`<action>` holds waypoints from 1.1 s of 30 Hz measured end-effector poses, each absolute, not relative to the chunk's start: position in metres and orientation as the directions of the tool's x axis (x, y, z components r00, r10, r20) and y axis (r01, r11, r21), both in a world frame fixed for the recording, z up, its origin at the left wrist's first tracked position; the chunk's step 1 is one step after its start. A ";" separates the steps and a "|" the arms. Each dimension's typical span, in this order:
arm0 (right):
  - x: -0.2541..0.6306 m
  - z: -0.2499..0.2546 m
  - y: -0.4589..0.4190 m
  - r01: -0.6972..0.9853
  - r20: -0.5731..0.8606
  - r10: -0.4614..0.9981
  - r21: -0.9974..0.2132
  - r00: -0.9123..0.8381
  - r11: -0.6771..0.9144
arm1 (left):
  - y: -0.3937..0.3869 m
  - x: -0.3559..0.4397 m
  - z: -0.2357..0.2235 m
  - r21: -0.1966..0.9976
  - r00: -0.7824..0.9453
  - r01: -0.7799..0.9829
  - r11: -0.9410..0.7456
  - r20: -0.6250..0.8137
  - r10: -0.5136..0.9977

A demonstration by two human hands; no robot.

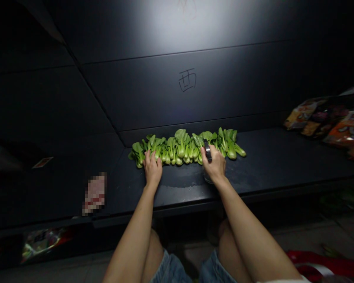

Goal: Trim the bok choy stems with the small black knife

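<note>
A row of green bok choy (181,147) lies along the dark shelf, leaves toward the back panel and pale stems toward me. My left hand (152,169) rests at the left part of the row, fingers apart and touching the stems. Near the right part, my right hand (216,164) is closed around a spray bottle (207,151). Its black head shows above the fingers and a bit of its clear body below; the palm hides the rest. Wet patches and drops mark the shelf (181,190) in front of the greens.
Bagged snacks (346,127) lie on the shelf at the far right. A pixelated packet (94,193) and a small card (43,162) are at the left. Packages (41,243) sit below on the left. A red item (324,263) is at the lower right. The back panel (153,90) bears a handwritten character.
</note>
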State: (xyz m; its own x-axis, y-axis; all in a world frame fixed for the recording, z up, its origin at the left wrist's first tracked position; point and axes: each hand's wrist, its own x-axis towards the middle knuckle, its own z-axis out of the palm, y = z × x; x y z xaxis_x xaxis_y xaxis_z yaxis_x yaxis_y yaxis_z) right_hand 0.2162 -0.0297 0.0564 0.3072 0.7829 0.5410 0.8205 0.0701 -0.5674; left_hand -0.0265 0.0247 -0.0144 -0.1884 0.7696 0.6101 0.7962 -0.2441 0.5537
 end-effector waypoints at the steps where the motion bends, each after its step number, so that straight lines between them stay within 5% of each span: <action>1: 0.215 0.057 -0.030 0.823 0.545 0.784 -0.562 0.296 0.081 | 0.025 -0.027 -0.014 0.557 -0.189 0.793 -0.247 0.611 0.769; 33: 0.162 0.059 -0.028 0.763 0.590 0.807 -0.535 0.031 0.363 | 0.013 -0.042 -0.010 0.553 -0.220 0.816 -0.168 0.566 0.795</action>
